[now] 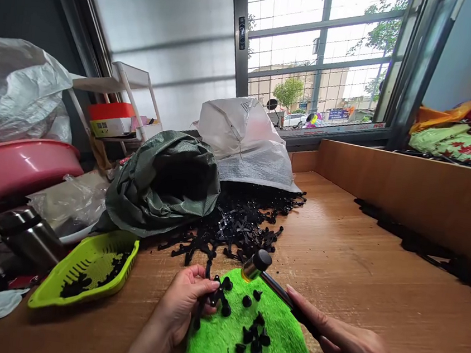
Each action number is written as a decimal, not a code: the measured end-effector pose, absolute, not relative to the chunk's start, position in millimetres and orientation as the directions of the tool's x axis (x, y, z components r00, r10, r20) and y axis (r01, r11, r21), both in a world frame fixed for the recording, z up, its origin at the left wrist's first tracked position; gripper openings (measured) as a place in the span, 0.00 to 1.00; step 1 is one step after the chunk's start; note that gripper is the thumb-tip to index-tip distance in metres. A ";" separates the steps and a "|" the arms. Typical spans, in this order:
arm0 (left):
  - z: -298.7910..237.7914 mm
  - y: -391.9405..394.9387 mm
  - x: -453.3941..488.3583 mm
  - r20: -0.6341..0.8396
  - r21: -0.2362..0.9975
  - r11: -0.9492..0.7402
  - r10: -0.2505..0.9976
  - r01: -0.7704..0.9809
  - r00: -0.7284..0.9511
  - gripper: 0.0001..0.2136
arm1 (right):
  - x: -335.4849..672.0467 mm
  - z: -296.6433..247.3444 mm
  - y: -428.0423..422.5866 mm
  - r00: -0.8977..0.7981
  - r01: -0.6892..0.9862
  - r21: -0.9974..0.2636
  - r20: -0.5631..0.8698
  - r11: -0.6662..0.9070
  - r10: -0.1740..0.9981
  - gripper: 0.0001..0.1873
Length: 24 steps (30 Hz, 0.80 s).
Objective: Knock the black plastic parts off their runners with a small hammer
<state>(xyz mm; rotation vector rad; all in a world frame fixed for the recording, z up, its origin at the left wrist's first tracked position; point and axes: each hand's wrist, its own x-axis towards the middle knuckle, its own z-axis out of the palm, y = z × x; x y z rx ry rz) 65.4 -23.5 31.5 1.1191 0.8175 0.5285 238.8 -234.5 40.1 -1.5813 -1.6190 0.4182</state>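
Note:
My left hand point(182, 305) pinches a black plastic sprue piece point(216, 298) with round clips on it, held over the left edge of a bright green cloth point(243, 340). My right hand point(352, 351) grips the dark handle of a small hammer point(256, 264); its index finger lies along the shaft. The hammer's head hovers just above the cloth's far edge, a little right of the held piece. Several loose black clips point(253, 347) lie on the cloth. Behind it a big heap of black sprue pieces point(237, 221) spreads over the wooden table point(357, 257).
A lime green colander point(88, 270) with black bits sits at the left. Behind it lie a dark green sack point(163, 183), a white sack point(245, 141), a pink basin point(13, 167) and a steel flask point(30, 233). A wooden side wall point(411, 186) runs along the right.

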 end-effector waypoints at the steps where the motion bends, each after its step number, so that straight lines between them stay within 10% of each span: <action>1: 31.8 -23.9 66.0 -0.304 0.931 0.366 0.739 0.022 0.602 0.17 | 237.7 39.2 -234.5 0.111 0.669 -0.726 0.309 0.158 0.945 0.23; 13: 21.7 -27.5 71.7 -0.221 0.966 0.259 0.838 -0.007 0.499 0.16 | 231.1 40.0 -230.0 -0.024 0.733 -0.656 0.240 0.180 0.970 0.28; 19: 9.3 -24.6 73.5 -0.118 0.982 0.176 0.864 -0.074 0.490 0.16 | 218.0 44.3 -226.7 -0.003 0.945 -0.326 0.055 0.021 0.998 0.40; 24: 7.0 -23.5 74.3 -0.126 0.983 0.174 0.858 -0.053 0.498 0.16 | 216.6 56.3 -221.8 -0.013 0.843 -0.518 0.250 0.145 0.968 0.30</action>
